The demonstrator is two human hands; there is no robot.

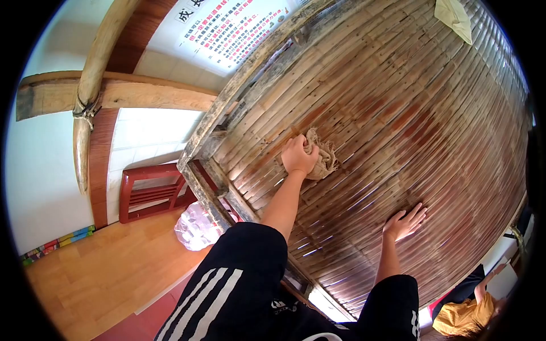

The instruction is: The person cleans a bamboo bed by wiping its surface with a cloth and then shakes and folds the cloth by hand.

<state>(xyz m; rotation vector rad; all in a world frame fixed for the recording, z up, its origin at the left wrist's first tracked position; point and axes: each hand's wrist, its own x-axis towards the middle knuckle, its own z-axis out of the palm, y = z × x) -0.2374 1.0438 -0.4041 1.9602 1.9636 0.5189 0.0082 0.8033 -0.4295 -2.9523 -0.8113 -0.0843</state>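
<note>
My left hand (297, 154) is closed on a frayed tan cloth (324, 158), which it presses against a surface of bamboo slats (352, 125). Part of the cloth is bunched under the fingers and hidden. Lower and to the right, my right hand (402, 224) lies flat on the slats with its fingers spread, holding nothing. Reddish-brown, darker patches show on the bamboo beyond both hands.
A worn wooden frame (207, 125) edges the slats on the left. A red wooden chair (153, 192) and a white plastic bag (196, 227) are beside it. A folded yellowish paper or cloth (454, 20) lies at the far end. Another person in yellow (463, 317) is at lower right.
</note>
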